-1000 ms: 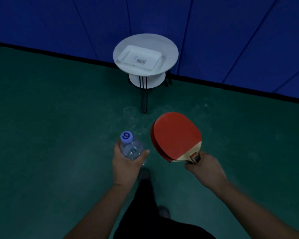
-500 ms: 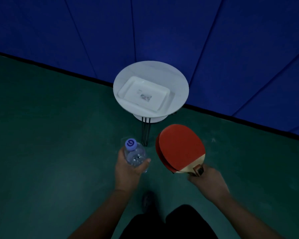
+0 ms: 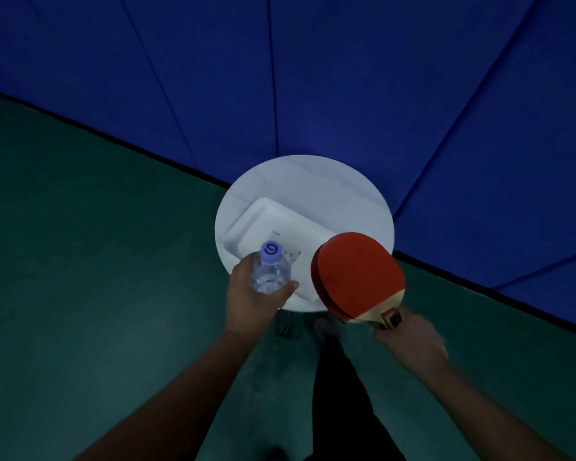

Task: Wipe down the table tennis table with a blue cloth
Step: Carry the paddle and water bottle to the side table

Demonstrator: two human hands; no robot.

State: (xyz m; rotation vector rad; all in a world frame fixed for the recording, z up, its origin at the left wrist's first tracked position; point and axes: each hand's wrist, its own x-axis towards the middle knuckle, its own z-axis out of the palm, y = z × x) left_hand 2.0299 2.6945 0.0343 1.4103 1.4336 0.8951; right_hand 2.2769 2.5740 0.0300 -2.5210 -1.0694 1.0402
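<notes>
Head view: left hand (image 3: pixel 250 301) has its fingers wrapped round a clear water bottle (image 3: pixel 269 271) with a purple cap, held upright over the near edge of the round white desk (image 3: pixel 313 181). Right hand (image 3: pixel 409 344) has its fingers clamped on the handle of the red paddles (image 3: pixel 354 274), looks like two stacked, just right of the bottle. A white tray (image 3: pixel 273 221) sits on the desk right beyond the left fingers. Green floor (image 3: pixel 80 261) underneath, blue wall (image 3: pixel 313 78) behind. Can't spot the blue cloth or the table tennis table.

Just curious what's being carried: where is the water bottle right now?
In the head view, the water bottle is gripped in the left hand, over the white tray on the round side table.
</notes>
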